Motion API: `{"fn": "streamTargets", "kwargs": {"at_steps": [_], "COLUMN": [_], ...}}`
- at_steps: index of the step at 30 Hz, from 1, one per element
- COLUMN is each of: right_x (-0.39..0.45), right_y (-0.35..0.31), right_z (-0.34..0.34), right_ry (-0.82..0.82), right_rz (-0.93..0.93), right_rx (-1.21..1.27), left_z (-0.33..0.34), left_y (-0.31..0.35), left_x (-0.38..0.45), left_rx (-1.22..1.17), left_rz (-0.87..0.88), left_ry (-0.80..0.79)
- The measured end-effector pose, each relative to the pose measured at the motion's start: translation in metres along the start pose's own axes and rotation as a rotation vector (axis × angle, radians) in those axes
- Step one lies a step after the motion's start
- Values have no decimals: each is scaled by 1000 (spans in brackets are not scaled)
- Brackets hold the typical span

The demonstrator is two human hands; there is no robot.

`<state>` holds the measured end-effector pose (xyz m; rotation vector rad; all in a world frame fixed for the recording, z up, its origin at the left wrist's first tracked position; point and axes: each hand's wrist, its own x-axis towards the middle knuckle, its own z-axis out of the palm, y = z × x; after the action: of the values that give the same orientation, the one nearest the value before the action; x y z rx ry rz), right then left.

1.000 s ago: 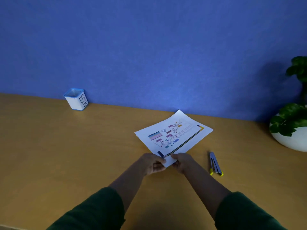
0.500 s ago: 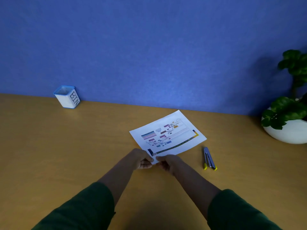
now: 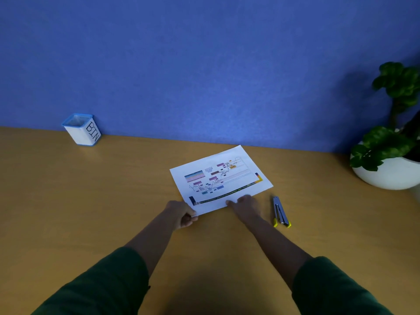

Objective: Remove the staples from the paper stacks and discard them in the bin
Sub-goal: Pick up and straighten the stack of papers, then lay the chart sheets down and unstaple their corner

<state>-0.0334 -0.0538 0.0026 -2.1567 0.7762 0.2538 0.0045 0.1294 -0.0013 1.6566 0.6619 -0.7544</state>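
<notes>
A printed paper stack with coloured charts lies flat on the wooden table, turned at an angle. My left hand pinches its near left corner. My right hand rests with its fingers on the near edge of the paper, further to the right. No staple is visible from here. A blue and yellow staple remover lies on the table just right of my right hand, untouched. A small white bin with a blue rim and the word BIN stands far left by the wall.
A blue wall runs along the back of the table. A white bowl-shaped pot with a green leafy plant stands at the far right edge.
My two hands, close together at the paper's near corner before, have spread apart: the right one slid rightwards along the near edge. The paper has turned slightly.
</notes>
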Motion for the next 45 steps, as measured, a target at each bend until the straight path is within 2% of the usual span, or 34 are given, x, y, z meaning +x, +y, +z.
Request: {"fn": "streamTargets", "kwargs": {"at_steps": [3,5,8,11,19,25,30,34,37,41,45], "right_x": [13,22,26,28,28,32,35,42,48,46,47], "right_y": [13,26,46,64,69,55,69,91,99,96,95], "right_z": [-34,-50,-63,-64,-63,-65,-67,-82,-87,-88,-91], "right_ry": [227,287,255,164,153,256,182,176,221,298,347], "right_rz": [-34,71,248,308,224,94,142,304,352,359,382], "right_rx": [-230,-356,-395,-403,-336,108,310,510,476,260,171], "left_z": [1,4,6,7,7,5,1,-5,-6,-4,-3], "left_y": [1,1,1,2,3,1,3,7,8,7,6], "left_x": [4,6,9,11,13,15,14,13,10,9,11], "left_rx": [24,33,23,10,71,-1,-69,-99,-131,-173,-188], "left_rz": [13,15,16,5,-4,-1,-17,10,12,19,24], "left_ry": [42,59,60,54,61,32,12,15,11,8,25]}}
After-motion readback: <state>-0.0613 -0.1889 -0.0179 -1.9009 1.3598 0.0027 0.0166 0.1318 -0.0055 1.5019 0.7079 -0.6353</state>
